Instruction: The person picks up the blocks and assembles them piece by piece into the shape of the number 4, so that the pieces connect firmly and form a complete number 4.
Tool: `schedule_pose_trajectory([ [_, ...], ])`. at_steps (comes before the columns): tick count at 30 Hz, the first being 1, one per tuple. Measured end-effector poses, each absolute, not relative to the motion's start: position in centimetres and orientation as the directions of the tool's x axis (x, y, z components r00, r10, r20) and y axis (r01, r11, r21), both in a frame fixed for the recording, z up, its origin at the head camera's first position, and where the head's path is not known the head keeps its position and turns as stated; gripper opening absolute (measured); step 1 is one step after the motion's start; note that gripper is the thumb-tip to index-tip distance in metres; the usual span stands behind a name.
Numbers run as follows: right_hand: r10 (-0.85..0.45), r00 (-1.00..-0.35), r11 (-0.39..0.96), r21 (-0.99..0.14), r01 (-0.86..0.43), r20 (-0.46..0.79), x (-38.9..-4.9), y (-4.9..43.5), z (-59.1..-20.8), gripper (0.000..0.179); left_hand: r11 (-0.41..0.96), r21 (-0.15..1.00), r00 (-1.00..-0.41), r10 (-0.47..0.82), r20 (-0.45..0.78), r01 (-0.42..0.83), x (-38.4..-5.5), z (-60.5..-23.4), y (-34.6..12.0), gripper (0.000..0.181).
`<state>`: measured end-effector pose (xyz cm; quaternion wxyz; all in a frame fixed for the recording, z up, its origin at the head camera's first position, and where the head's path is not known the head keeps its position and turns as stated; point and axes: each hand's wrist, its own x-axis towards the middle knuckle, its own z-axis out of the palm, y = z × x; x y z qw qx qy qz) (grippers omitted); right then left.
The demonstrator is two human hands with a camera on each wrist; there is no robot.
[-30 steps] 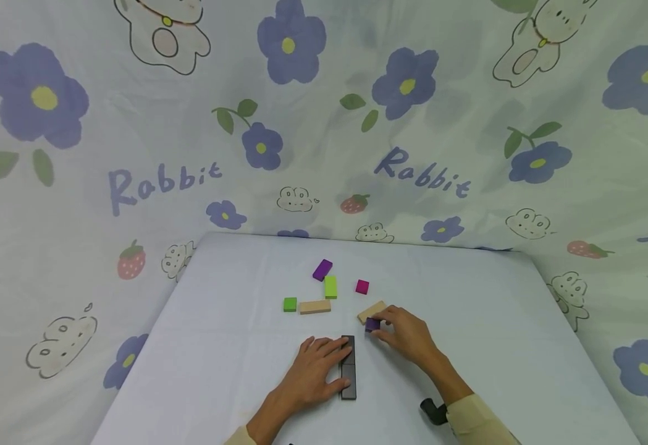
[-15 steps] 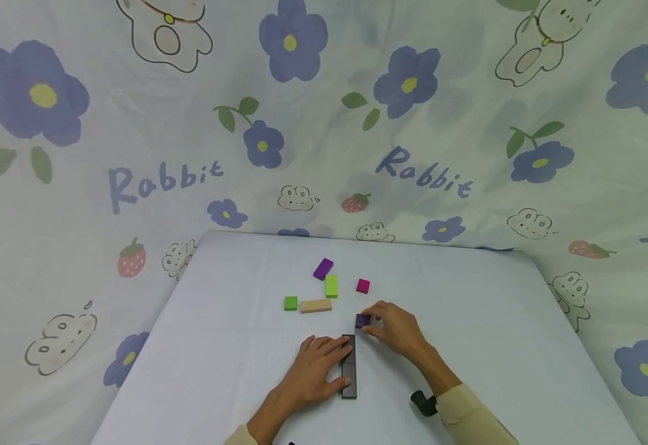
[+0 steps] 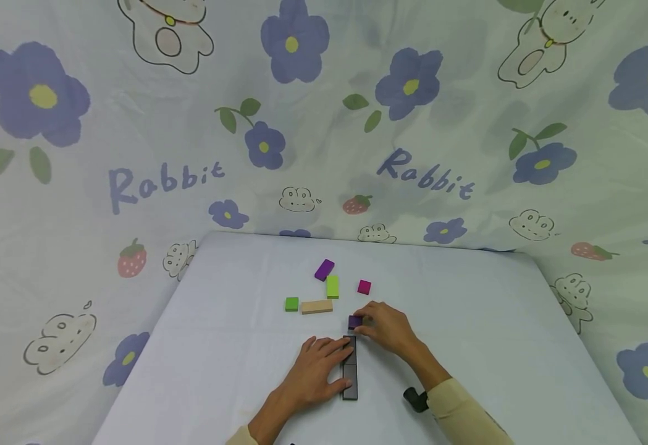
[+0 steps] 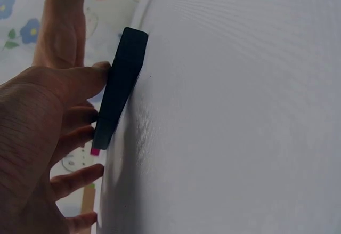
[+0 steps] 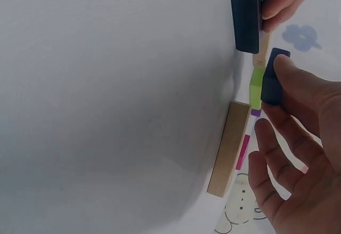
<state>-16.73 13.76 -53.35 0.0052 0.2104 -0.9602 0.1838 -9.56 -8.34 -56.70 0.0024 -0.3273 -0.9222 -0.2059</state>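
Two black rectangular blocks [image 3: 349, 371] lie end to end in a line on the white table. My left hand [image 3: 314, 374] rests against their left side, thumb near one end and fingertips near the other. Just past the far end of the line, my right hand [image 3: 387, 327] pinches a small dark purple block [image 3: 354, 322] between thumb and fingers. The right wrist view shows that dark block [image 5: 272, 79] raised at the fingertips, the other fingers loosely bent. A wooden block [image 5: 229, 148] lies beside the right hand; the hand hides it in the head view.
Farther back lie a green cube [image 3: 292, 304], a wooden block [image 3: 317, 307], a lime block [image 3: 332, 287], a purple block [image 3: 325, 269] and a magenta cube [image 3: 364, 287]. A black device [image 3: 415, 400] sits at the right wrist. Printed cloth [image 3: 324, 123] hangs behind the table.
My right hand has carried the dark purple block to the left, toward the far end of the black blocks. The left hand stays where it was.
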Motion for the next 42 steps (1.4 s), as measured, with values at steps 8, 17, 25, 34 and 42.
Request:
schedule_pose_trajectory([
  [8, -0.426, -0.902, 0.835, -0.353, -0.422, 0.069, -16.8, 13.3, -53.6, 0.032, 0.691, 0.373, -0.777, 0.606, 0.168, 0.619, -9.5, -56.6, -8.5, 0.058],
  [17, -0.436, -0.899, 0.837, -0.351, -0.419, 0.032, -16.8, 12.9, -53.9, 0.032, 0.691, 0.362, -0.773, 0.611, 0.172, 0.626, -9.3, -56.7, -8.6, 0.058],
  [25, -0.438, -0.899, 0.838, -0.363, -0.409, 0.001, -16.9, 12.8, -53.6, 0.033, 0.680, 0.359, -0.764, 0.615, 0.196, 0.639, -9.3, -56.8, -8.7, 0.057],
  [34, -0.445, -0.894, 0.839, -0.376, -0.394, -0.055, -17.0, 12.5, -53.3, 0.034, 0.691, 0.373, -0.776, 0.610, 0.158, 0.619, -9.3, -56.8, -8.8, 0.057],
  [42, -0.444, -0.892, 0.839, -0.390, -0.379, -0.088, -16.9, 12.4, -53.3, 0.033, 0.686, 0.365, -0.770, 0.614, 0.174, 0.629, -9.2, -56.7, -9.0, 0.058],
])
